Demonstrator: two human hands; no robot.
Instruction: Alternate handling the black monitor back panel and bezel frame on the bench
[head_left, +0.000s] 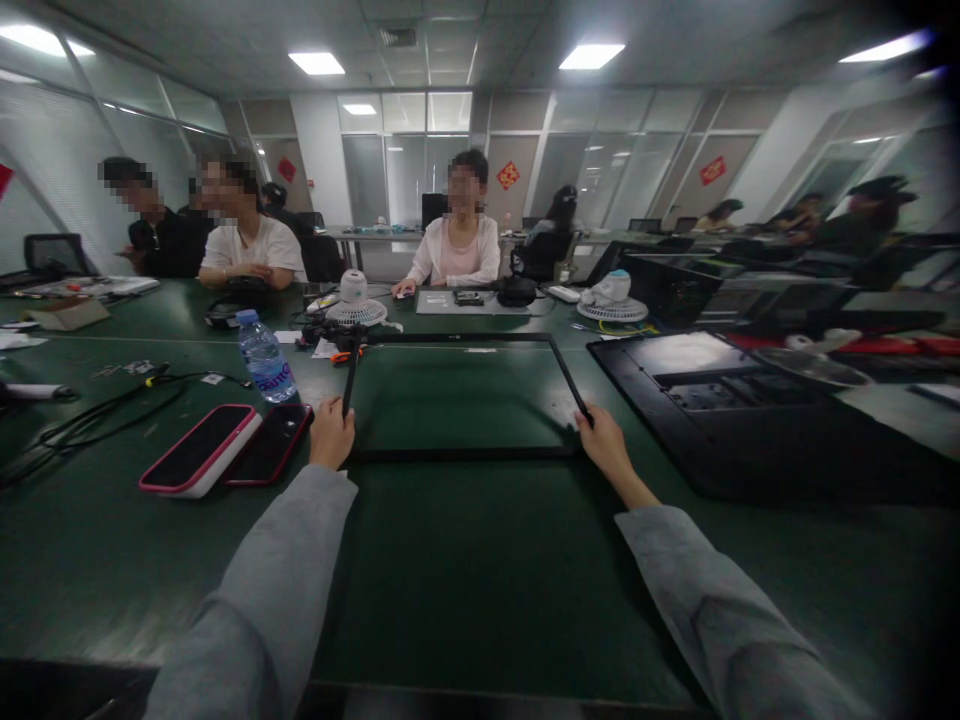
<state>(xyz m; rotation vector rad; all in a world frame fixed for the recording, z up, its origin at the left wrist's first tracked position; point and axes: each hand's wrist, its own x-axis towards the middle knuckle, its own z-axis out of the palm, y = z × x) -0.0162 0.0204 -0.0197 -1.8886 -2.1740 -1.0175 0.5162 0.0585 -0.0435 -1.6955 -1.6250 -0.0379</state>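
Note:
A thin black rectangular frame (465, 455), perhaps a screen bezel, spans the space between my hands over the green table (480, 570). Its middle is open, and the tabletop shows through it. My left hand (331, 434) is closed round its left side, near the front corner. On the opposite side, my right hand (602, 440) grips the frame's right bar with the fingers wrapped round it. Whether the far edge touches the table I cannot tell.
Left of the frame are a water bottle (265, 358), a phone in a pink-edged case (201, 450), a second phone (274, 440) and black cables (97, 430). A large black panel (720, 400) lies right. Across the table, a person (457, 245) sits behind small white fans (356, 300).

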